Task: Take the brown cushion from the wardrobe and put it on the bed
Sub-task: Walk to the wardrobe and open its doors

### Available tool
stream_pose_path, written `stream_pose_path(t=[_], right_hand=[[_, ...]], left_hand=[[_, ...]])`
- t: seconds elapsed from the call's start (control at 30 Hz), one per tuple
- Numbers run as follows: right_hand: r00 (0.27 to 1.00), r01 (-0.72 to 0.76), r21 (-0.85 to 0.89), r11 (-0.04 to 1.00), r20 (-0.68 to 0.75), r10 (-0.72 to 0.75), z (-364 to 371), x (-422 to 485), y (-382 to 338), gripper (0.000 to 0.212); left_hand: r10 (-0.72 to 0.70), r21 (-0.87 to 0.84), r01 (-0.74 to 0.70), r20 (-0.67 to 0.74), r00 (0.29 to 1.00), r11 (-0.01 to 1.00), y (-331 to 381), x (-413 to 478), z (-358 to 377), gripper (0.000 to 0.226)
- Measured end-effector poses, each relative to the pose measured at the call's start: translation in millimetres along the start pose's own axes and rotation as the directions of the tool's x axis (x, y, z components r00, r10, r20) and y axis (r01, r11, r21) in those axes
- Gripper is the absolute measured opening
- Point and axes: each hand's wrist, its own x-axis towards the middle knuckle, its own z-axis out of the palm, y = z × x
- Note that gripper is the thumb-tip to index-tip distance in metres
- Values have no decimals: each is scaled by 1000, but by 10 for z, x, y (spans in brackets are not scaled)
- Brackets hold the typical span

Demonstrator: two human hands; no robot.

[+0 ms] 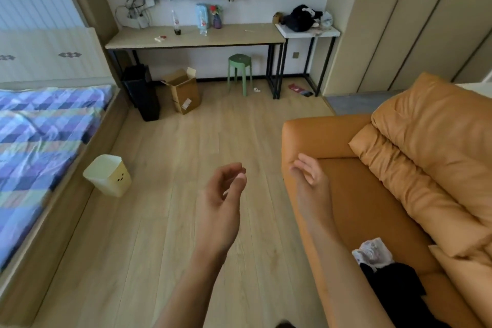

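My left hand point(223, 194) hangs over the wooden floor in the middle of the view, fingers loosely curled and apart, holding nothing. My right hand point(310, 176) is raised beside it over the front corner of the orange sofa point(332, 138), fingers spread and empty. The bed point(45, 130) with a blue and purple checked sheet lies at the left. The wardrobe point(415, 32), beige with closed doors, stands at the far right behind the sofa. No brown cushion shows outside the sofa's own orange back cushions point(426, 146).
A pale yellow bin point(109, 176) stands by the bed frame. A long desk point(194, 37) lines the far wall, with a green stool point(239, 72), a cardboard box point(183, 90) and a black bin point(142, 93) beneath. Black cloth and a plastic bag point(372, 251) lie on the sofa seat.
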Motion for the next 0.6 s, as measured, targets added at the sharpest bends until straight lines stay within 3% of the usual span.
stream_pose_path(t=[0.2, 0.6], right_hand=[[998, -16, -9, 1000, -67, 15, 364, 1087, 182, 35], [1000, 0, 48, 999, 19, -1, 1302, 3841, 31, 40]], left_hand=[[-113, -2, 113, 20, 993, 994, -233, 1066, 231, 15], [-91, 22, 92, -30, 995, 996, -256, 3746, 869, 18]])
